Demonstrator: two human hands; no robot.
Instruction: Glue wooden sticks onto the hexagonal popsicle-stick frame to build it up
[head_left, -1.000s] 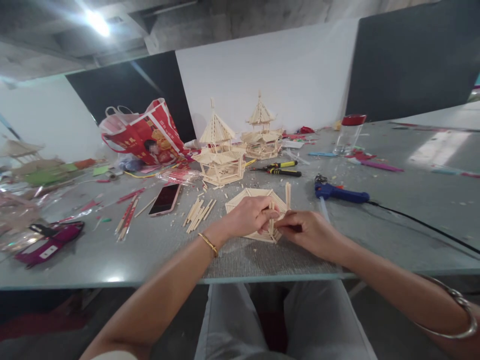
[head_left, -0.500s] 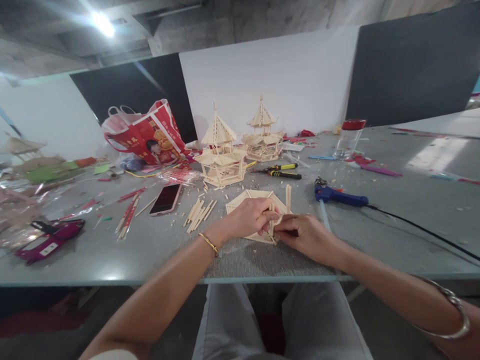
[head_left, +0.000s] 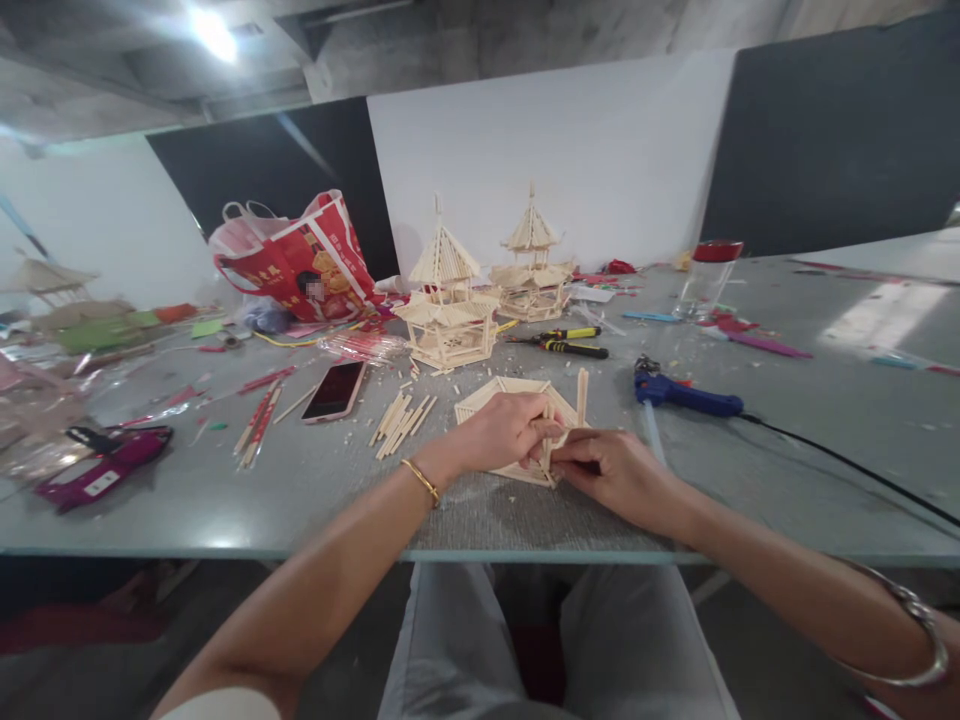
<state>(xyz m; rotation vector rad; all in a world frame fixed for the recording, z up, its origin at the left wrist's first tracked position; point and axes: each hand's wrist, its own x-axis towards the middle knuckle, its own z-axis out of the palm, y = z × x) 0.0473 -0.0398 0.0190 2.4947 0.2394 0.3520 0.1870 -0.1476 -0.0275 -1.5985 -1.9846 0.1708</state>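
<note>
A flat hexagonal base made of pale wooden sticks point(head_left: 501, 397) lies on the grey table point(head_left: 300, 490) in front of me, with short posts standing on its edge. My left hand point(head_left: 501, 432) rests on the base, fingers curled and pinching an upright stick point(head_left: 545, 446) at the near corner. My right hand point(head_left: 611, 470) meets it from the right, fingers closed on the same stick. A second post point(head_left: 581, 396) stands free at the base's right corner.
Two finished stick pagodas point(head_left: 448, 300) point(head_left: 531, 262) stand behind. Loose sticks point(head_left: 401, 420), a phone point(head_left: 334, 391), a blue glue gun point(head_left: 684, 397) with cable, yellow-handled pliers point(head_left: 566, 342), a red bag point(head_left: 300, 265), a jar point(head_left: 709, 275) and a magenta tool point(head_left: 105, 465) lie around.
Both hands stay pinched on the stick at the base's near corner. Only the camera view has shifted slightly; nothing on the table has moved.
</note>
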